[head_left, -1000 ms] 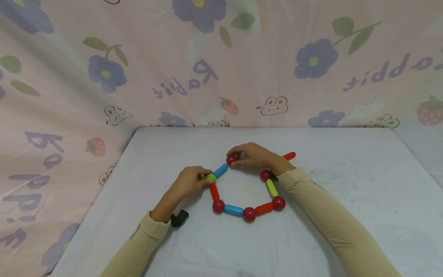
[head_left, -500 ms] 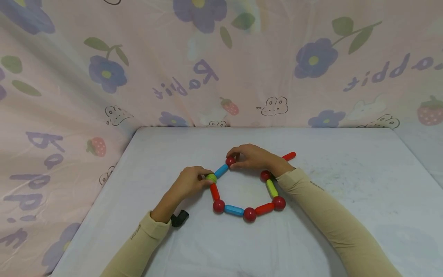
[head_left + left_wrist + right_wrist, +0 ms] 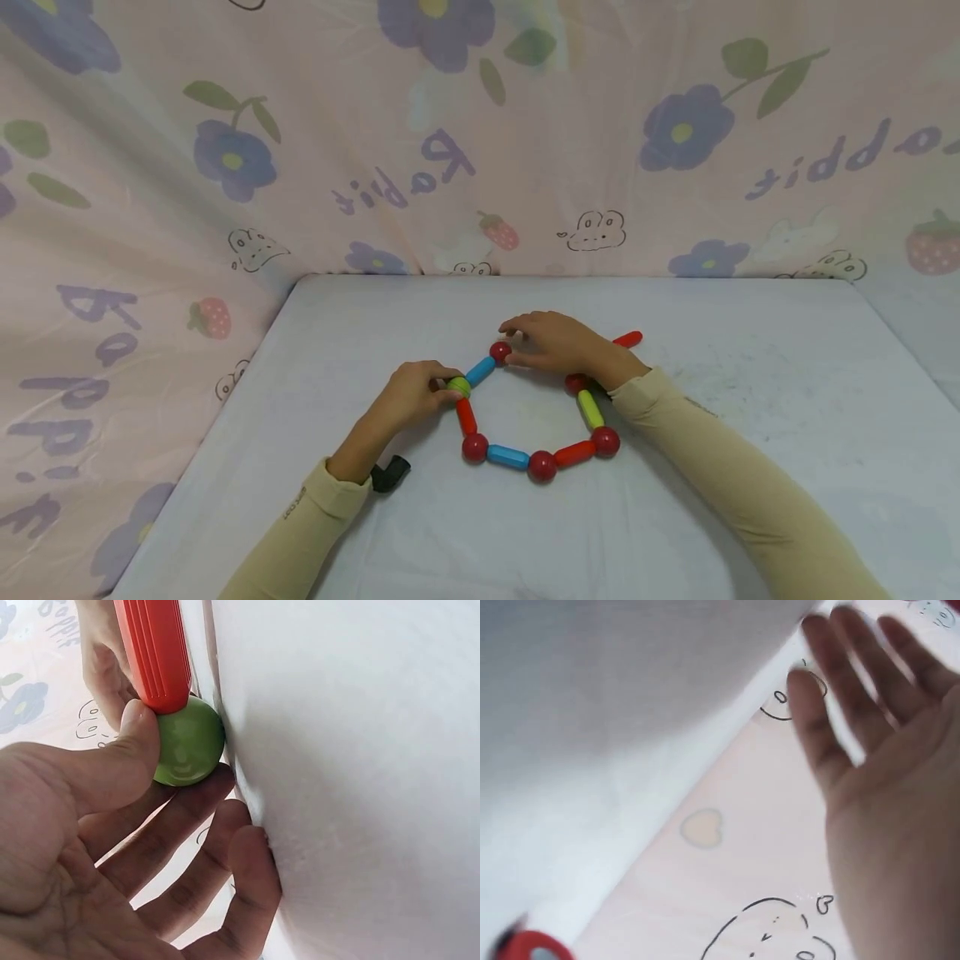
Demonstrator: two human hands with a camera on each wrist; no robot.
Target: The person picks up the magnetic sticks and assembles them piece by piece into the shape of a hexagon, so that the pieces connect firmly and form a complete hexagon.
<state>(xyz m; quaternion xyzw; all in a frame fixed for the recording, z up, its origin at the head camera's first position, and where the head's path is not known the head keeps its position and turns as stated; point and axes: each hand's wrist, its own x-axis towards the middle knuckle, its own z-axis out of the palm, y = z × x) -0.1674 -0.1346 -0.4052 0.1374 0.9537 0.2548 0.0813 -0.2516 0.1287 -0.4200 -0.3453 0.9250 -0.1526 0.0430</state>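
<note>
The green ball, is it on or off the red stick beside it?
On: in the left wrist view, the end of the red stick meets the green ball; the left hand pinches it.

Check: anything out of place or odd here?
Far red rod looks odd: it juts from behind the right hand, inner end hidden. No rod shows between the far red ball and the partly hidden red ball, seemingly a gap. No spill visible.

Backdrop [image 3: 322, 92]: I see pink cloth, purple flowers [image 3: 234, 160], strawberries [image 3: 209, 318].
Table [image 3: 795, 342]: white cover, smudged toward the right.
Light: soft, rather dim.
</note>
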